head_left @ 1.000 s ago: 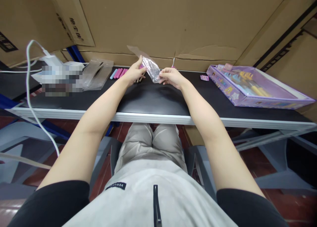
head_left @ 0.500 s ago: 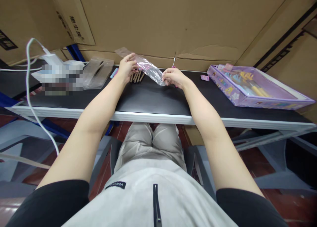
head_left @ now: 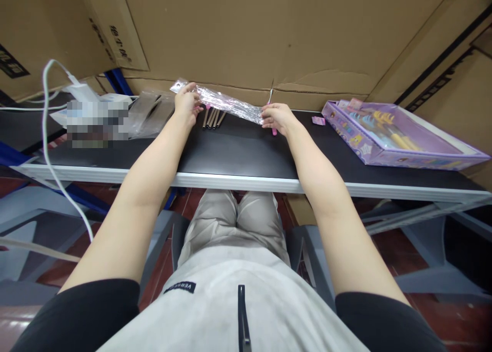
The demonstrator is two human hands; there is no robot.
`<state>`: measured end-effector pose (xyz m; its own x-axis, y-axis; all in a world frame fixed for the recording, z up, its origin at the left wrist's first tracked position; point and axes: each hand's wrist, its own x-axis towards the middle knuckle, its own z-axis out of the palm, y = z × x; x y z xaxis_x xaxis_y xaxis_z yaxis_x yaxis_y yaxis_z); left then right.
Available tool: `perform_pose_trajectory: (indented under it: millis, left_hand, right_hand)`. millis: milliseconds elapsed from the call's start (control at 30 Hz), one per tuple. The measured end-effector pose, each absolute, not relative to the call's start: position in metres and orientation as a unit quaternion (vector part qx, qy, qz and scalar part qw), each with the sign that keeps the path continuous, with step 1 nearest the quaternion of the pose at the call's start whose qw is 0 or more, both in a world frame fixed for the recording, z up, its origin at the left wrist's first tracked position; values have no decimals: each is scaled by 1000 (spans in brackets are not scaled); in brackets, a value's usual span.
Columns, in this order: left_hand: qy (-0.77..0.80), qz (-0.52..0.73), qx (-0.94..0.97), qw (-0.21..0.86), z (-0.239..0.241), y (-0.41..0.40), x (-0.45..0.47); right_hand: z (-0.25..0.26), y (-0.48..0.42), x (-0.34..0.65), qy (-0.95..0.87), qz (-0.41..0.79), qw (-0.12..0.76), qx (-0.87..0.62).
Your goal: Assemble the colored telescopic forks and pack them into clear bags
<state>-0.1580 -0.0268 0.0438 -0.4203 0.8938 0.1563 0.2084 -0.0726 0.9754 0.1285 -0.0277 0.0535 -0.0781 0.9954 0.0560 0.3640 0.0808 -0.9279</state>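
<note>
A long, clear plastic bag (head_left: 230, 105) stretches between my two hands above the black tabletop, slanting down to the right. My left hand (head_left: 187, 103) pinches it near its left end, and a short piece sticks out past the fingers. At the other end, my right hand (head_left: 277, 118) has thumb and fingers closed on the plastic. Several slim tan sticks with dark ends (head_left: 214, 118) lie on the table just under the bag. Beside my right hand shows a pink-handled tool with a thin metal tip (head_left: 274, 131), partly hidden by the fingers.
An open purple box (head_left: 423, 160) with yellow and blue items inside stands on the right. Near it lies a small pink packet (head_left: 318, 120). On the left are flat clear bags (head_left: 148, 119) and a white charger with its cable (head_left: 82, 93). Cardboard (head_left: 246, 34) walls the back.
The bag has been pulled straighter and flatter between my hands. My left hand has shifted slightly left, and my right hand slightly right.
</note>
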Motion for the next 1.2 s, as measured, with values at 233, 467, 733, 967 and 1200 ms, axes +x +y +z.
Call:
perform_pose_trajectory:
  millis: [233,467,733,967,1200]
  left_hand:
    - [596,625,382,330,38,-22,-154]
    - [562,672,334,348,38,-23,-149]
    - [573,660,355,330,35,-21,-150]
    - [596,621,394,323,36,-20,-153]
    - [623,547,426,363,27,-8,-168]
  right_hand:
    - [56,-28,127,-561,464,425,-538]
    - [60,-36,125,-504,537,461,-496]
    - [59,-34,124,-493,548,461,-494]
    - [59,-35,124,-494,551,440,-509]
    - [58,-36,126,-507,524,437,-527]
